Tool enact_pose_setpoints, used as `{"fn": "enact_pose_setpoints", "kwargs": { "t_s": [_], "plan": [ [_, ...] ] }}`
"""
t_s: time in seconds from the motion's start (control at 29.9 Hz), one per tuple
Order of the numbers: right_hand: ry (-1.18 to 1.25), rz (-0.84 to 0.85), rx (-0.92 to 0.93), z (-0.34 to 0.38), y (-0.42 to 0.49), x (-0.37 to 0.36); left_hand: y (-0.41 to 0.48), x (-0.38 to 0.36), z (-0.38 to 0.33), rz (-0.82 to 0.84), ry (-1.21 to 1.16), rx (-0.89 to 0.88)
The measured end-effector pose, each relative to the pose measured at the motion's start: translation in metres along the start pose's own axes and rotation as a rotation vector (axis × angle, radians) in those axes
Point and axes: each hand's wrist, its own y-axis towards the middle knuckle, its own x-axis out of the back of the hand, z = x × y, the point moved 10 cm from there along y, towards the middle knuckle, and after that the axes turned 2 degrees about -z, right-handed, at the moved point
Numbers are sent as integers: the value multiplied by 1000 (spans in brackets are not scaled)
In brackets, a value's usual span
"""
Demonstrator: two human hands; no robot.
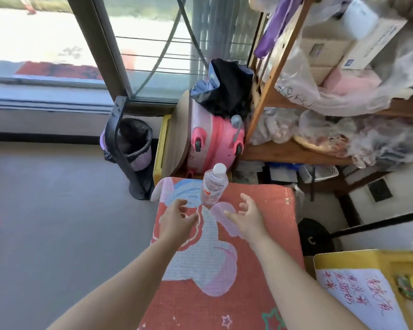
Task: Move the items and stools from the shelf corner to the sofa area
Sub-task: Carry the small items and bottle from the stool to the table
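A clear plastic water bottle [214, 185] with a white cap stands upright at the far end of a surface covered by a red cartoon-print towel [255, 258]. My left hand [178, 219] hovers just short of the bottle on its left, fingers loosely curled and holding nothing. My right hand [247, 214] hovers to the bottle's right, palm turned inward, fingers spread and empty. Both forearms reach in from the bottom edge. Neither hand touches the bottle.
Behind the bottle a pink child's suitcase [215, 141] leans with a black bag [227, 89] on top, beside a round board [177, 139]. A wooden shelf [284, 148] full of bags and boxes stands right. A black-lined bin [135, 144] sits by the window. Yellow box [358, 260] lower right.
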Motion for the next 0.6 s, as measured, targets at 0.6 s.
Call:
{"fn": "enact_pose_setpoints", "kwargs": {
  "t_s": [0.6],
  "plan": [
    [42,36,309,21,115,-59,111,-100,-8,92,-98,-99]
  ]
}}
